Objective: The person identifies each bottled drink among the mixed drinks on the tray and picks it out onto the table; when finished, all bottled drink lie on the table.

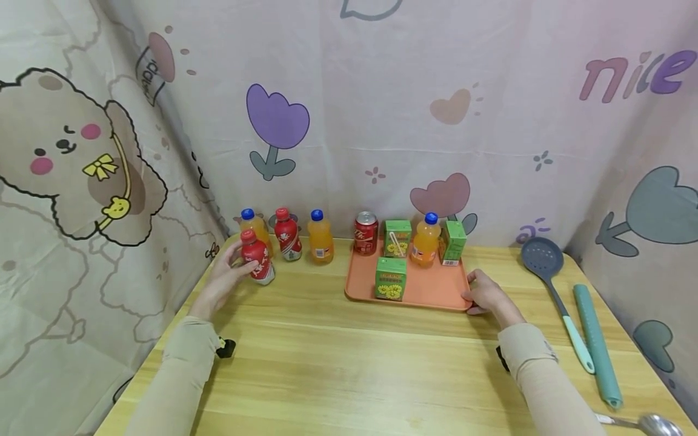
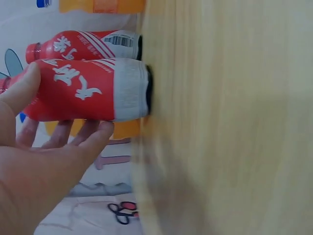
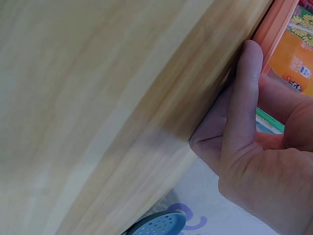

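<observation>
My left hand [image 1: 222, 277] holds a red-and-white plastic bottle [image 1: 256, 257] at the table's left side, thumb on one side and fingers round the other. In the left wrist view this bottle [image 2: 93, 88] stands out in front of a second red bottle [image 2: 105, 44]. At the opposite side, my right hand [image 1: 485, 293] grips the front right corner of an orange tray [image 1: 433, 289], with fingers beneath the rim and thumb above. On the tray are a red can [image 1: 366, 233], an orange drink bottle [image 1: 425, 241] and three green juice boxes [image 1: 391, 278].
Behind the held bottle stand another red bottle [image 1: 288, 235] and two orange drink bottles [image 1: 320, 238] with blue caps. To the right lie a slotted turner [image 1: 542, 257], a teal rolled tube [image 1: 597, 345] and a metal spoon [image 1: 657, 425]. A patterned curtain [image 1: 349, 121] hangs behind the table.
</observation>
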`<state>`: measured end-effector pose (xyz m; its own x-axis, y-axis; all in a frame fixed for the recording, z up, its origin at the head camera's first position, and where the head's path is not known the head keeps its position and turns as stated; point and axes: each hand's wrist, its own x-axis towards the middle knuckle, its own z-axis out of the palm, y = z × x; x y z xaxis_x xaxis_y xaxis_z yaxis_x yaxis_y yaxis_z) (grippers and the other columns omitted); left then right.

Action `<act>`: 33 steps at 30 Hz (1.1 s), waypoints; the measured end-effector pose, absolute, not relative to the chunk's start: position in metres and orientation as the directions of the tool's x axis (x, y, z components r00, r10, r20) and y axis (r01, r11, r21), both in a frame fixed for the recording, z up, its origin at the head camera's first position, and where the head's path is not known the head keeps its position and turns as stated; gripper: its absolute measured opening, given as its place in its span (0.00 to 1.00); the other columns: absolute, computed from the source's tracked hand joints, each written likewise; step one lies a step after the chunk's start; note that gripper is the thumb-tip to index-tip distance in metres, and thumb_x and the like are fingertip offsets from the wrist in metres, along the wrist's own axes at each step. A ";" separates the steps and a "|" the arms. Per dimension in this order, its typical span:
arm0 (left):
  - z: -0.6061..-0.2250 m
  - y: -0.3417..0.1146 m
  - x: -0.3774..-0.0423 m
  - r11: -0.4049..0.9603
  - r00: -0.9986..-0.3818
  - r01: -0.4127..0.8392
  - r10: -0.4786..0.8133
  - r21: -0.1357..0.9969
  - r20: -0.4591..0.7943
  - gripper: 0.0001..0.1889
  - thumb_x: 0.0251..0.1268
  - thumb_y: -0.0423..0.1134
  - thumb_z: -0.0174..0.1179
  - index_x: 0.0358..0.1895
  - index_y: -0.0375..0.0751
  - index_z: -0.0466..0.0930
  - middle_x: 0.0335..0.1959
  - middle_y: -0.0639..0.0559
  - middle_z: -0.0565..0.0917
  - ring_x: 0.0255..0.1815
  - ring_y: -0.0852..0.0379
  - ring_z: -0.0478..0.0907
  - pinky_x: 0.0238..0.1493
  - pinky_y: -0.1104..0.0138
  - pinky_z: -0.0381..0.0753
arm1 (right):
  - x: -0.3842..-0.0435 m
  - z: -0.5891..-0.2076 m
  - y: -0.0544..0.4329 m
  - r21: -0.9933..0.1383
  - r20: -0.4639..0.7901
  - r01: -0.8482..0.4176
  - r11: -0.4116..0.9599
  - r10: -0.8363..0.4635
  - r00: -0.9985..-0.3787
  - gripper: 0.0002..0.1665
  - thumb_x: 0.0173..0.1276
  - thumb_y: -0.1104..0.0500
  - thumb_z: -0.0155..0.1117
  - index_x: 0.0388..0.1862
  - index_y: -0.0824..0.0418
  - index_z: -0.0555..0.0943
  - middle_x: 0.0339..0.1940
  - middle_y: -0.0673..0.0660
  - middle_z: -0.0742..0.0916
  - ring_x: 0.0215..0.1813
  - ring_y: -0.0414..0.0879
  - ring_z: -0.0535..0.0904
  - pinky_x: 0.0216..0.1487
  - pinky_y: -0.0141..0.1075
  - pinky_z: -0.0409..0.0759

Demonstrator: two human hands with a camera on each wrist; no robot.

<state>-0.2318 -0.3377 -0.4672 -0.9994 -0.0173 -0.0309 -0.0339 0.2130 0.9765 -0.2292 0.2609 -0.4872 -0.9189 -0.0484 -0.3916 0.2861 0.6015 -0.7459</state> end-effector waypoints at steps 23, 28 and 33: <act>-0.409 -0.210 -0.223 0.652 -0.762 0.562 0.169 0.509 0.625 0.36 0.75 0.41 0.64 0.83 0.47 0.62 0.87 0.47 0.58 0.87 0.41 0.55 0.83 0.37 0.59 | -0.230 -0.487 0.266 -0.748 -0.382 0.281 0.601 -0.045 -0.923 0.22 0.81 0.69 0.54 0.65 0.71 0.57 0.43 0.68 0.77 0.33 0.46 0.83 0.32 0.37 0.90; -0.419 -0.181 -0.231 0.641 -0.769 0.598 0.290 0.481 0.570 0.39 0.75 0.45 0.64 0.85 0.46 0.57 0.88 0.43 0.54 0.89 0.39 0.51 0.84 0.35 0.56 | -0.229 -0.486 0.262 -0.749 -0.379 0.282 0.600 -0.038 -0.925 0.23 0.80 0.69 0.55 0.66 0.71 0.58 0.44 0.69 0.77 0.33 0.46 0.82 0.32 0.37 0.90; -0.423 -0.157 -0.239 0.645 -0.810 0.575 0.359 0.503 0.464 0.41 0.80 0.60 0.55 0.87 0.57 0.48 0.90 0.51 0.45 0.90 0.40 0.43 0.84 0.32 0.50 | -0.227 -0.487 0.259 -0.747 -0.371 0.275 0.605 -0.037 -0.928 0.23 0.80 0.69 0.55 0.66 0.71 0.58 0.45 0.69 0.78 0.32 0.46 0.82 0.32 0.37 0.90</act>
<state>-0.2390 -0.1570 -0.4233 -0.8096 0.3590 0.4644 0.5748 0.6452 0.5034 -0.2274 0.2588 -0.4873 -0.9278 -0.0369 -0.3712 0.2749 0.6049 -0.7474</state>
